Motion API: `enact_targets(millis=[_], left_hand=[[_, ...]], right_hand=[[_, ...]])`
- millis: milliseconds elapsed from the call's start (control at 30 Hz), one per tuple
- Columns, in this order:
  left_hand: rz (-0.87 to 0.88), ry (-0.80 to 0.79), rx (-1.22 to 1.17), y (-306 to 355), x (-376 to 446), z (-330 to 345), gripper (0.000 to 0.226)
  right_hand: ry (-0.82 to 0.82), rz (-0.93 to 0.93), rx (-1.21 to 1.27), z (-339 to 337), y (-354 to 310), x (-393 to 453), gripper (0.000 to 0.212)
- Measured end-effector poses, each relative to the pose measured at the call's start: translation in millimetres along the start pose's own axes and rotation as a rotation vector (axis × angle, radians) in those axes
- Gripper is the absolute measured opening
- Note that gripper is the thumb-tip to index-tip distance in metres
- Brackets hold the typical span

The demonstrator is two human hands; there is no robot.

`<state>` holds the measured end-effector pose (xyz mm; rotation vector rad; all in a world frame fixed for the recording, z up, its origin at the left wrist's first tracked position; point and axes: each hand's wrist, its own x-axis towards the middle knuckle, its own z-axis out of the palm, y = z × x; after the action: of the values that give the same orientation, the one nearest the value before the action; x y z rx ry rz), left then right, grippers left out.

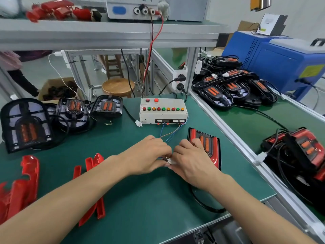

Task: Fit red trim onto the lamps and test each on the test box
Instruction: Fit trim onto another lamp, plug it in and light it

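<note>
Both hands meet mid-surface: a white connector (170, 162) is pinched between left hand (149, 155) and right hand (190, 162). Beside them the red-trimmed lamp (206, 145) lies flat; its light, rigid, scratch-prone shell is best gripped by the edges.

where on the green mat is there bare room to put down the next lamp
Bare mat lies between the forearms, and in front of the test box, left of its wires. The left edge is crowded with untrimmed lamps and red trim pieces. The trimmed lamp lies by the right hand.
</note>
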<state>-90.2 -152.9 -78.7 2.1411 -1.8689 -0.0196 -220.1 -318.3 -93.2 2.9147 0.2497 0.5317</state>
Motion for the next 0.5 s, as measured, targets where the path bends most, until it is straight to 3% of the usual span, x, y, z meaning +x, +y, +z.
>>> enact_targets(millis=[233, 500], left_hand=[[0.080, 0.008, -0.026, -2.9, -2.7, 4.4, 0.015], [-0.042, 0.040, -0.091, -12.2, -7.4, 11.1, 0.022]], right_hand=[[-0.105, -0.064, 0.131, -1.7, 7.2, 4.0, 0.029], [-0.116, -0.022, 0.169, 1.6, 8.5, 2.0, 0.027]])
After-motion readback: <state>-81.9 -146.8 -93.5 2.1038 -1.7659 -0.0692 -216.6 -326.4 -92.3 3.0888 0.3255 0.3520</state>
